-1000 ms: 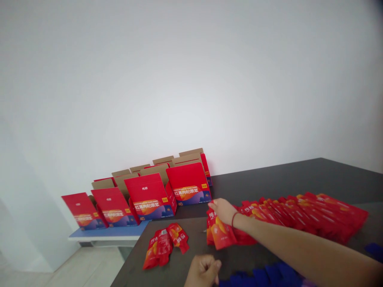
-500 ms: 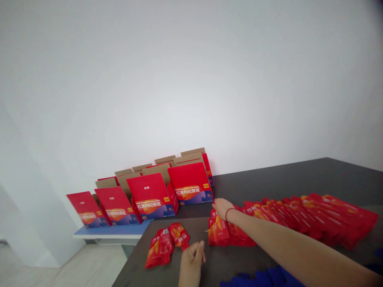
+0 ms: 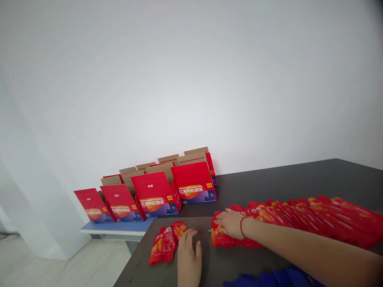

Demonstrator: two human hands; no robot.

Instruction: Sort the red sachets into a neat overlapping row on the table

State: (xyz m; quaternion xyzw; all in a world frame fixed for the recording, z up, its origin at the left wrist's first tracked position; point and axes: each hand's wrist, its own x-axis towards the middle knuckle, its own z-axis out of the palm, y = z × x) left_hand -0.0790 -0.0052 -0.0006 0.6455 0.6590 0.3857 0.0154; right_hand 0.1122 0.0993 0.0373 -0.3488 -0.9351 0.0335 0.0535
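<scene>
My left hand (image 3: 188,255) is at the right side of a small group of red pouches (image 3: 163,247) lying on the dark table. Its fingers are stretched out, thumb apart, and its fingertips overlap the nearest pouch, so contact is hard to tell. My right hand (image 3: 231,223), with a red cord on the wrist, lies over the left end of a long row of overlapping red pouches (image 3: 311,219). Its fingers are spread on the end pouches, and none is lifted. Some of the row is hidden behind my right forearm.
Open red cartons (image 3: 155,195) with raised flaps stand in rows at the back left, some on a blue-topped surface (image 3: 119,227). Several dark blue packets (image 3: 269,279) lie at the table's near edge. A white wall rises behind the dark table (image 3: 254,185).
My left hand has opened from closed fingers and moved up to the small group. My right hand has shifted right and down, fingers now spread on the row. The view has moved slightly.
</scene>
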